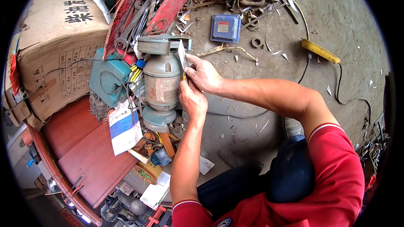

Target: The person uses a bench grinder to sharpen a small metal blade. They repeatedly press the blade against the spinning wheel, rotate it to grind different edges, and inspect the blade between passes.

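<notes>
A green-grey bench grinder (160, 84) lies lengthwise on the cluttered floor in front of me, its guarded end toward the top. Against that end's right side stands a thin, flat, pale metal piece (182, 52); a bit of yellow shows below it. My right hand (202, 73) has closed around this piece, thumb pressed on it. Just below, my left hand (191, 98) is also closed at the lower end of the piece, beside the grinder's body; its fingertips are partly hidden by the right hand.
Cardboard box (63, 80) and teal case (107, 75) lie left, near reddish boards (84, 155). Red metal parts (172, 4), wrenches and scrap crowd the top. A blue square object (225, 28) lies beyond the grinder; a yellow power strip (320, 50) and cables are right. My knee (290, 168) is below.
</notes>
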A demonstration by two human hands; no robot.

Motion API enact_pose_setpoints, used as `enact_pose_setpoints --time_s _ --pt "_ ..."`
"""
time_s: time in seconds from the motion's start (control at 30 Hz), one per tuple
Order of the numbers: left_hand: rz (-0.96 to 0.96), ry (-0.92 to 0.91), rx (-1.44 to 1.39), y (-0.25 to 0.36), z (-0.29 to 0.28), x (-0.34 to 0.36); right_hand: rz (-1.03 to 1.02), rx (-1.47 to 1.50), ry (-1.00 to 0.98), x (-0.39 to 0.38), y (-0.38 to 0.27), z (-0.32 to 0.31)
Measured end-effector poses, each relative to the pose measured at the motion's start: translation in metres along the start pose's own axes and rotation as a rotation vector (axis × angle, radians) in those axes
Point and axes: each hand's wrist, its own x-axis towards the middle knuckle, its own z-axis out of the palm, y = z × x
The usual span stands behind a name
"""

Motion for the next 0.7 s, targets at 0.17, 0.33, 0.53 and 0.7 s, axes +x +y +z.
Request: enact_pose_setpoints --time_s 0.17,0.33,0.53,0.7 --pt "-0.176 -0.085 0.0 0.023 -0.005 0.01 0.012 -0.03 0.026 0.005 -0.009 -0.006" --pt "-0.16 -0.059 0.003 0.026 -0.004 0.019 0.055 -0.039 0.011 0.01 -0.023 -0.01" --pt "-0.125 -0.054 -0.007 0.013 0.004 0.032 0.085 -0.044 0.072 0.012 -0.021 -0.007" --pt "-0.155 -0.111 -0.008 0.009 0.002 0.046 0.122 -0.028 0.116 0.016 -0.022 -0.005"
